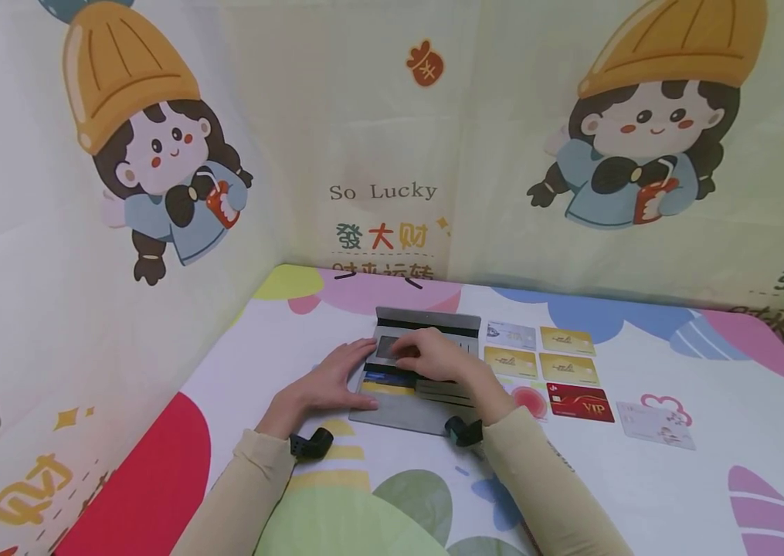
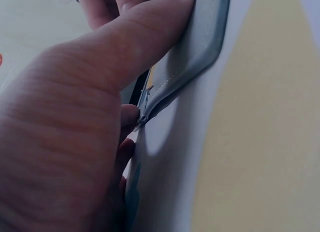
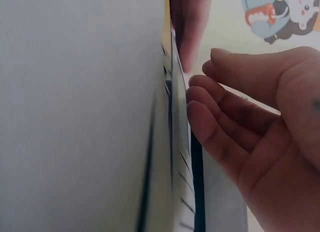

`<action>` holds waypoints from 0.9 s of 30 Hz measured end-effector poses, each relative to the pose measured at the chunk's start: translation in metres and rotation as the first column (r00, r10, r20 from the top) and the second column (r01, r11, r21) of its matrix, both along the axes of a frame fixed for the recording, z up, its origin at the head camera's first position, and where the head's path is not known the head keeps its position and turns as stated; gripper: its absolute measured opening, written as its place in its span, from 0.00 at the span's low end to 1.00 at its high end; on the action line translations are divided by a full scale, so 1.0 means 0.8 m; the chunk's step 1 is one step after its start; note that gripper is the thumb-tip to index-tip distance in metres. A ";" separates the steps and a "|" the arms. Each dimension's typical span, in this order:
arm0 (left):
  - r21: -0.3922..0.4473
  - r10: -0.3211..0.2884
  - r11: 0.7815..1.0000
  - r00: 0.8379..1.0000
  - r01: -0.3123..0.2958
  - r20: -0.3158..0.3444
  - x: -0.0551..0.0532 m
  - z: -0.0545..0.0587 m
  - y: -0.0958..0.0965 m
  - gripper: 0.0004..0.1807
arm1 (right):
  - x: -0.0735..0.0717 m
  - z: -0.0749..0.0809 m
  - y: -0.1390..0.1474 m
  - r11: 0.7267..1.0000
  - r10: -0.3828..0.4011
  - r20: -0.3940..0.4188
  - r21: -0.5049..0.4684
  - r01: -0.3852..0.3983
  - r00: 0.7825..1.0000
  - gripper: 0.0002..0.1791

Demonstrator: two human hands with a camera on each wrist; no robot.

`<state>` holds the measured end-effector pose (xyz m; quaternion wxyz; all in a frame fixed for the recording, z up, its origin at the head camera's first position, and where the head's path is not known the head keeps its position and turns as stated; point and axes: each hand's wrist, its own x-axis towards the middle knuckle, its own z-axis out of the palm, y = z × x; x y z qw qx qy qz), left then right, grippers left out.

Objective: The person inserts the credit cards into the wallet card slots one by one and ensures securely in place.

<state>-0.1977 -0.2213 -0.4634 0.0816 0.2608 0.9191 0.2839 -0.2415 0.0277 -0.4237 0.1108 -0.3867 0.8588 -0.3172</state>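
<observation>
An unfolded grey wallet [image 1: 398, 407] lies on the table, with card slots and a dark window pocket [image 1: 386, 347]. Blue and yellow card edges [image 1: 388, 384] show in its left slots. My left hand [image 1: 327, 378] rests along the wallet's left side, its thumb on the lower panel and its other fingers spread by the upper edge. Over the window pocket, my right hand [image 1: 433, 357] bends its fingers down. In the right wrist view the fingertips [image 3: 200, 117] touch the wallet's surface, with the thumb apart from them and nothing visible between.
Right of the wallet lie several gold cards [image 1: 568, 340], a silver-grey card [image 1: 511, 335], a red VIP card [image 1: 580, 402] and a pale card [image 1: 656, 423]. Patterned cloth [image 1: 378, 116] hangs behind the table and on its left side.
</observation>
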 end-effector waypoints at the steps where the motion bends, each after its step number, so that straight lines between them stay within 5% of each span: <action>1: 0.001 0.000 1.000 1.000 0.000 -0.001 0.000 0.000 0.000 0.56 | -0.001 0.000 0.004 1.000 -0.007 -0.003 0.000 0.007 1.000 0.14; 15: 0.000 0.011 1.000 1.000 -0.011 0.002 0.001 0.001 0.003 0.55 | 0.004 -0.003 0.068 0.999 -0.004 -0.022 -0.033 0.003 1.000 0.14; 27: -0.003 0.012 1.000 1.000 -0.012 -0.009 0.000 -0.003 0.003 0.55 | 0.014 0.006 0.120 0.993 -0.091 0.083 -0.063 0.096 0.992 0.20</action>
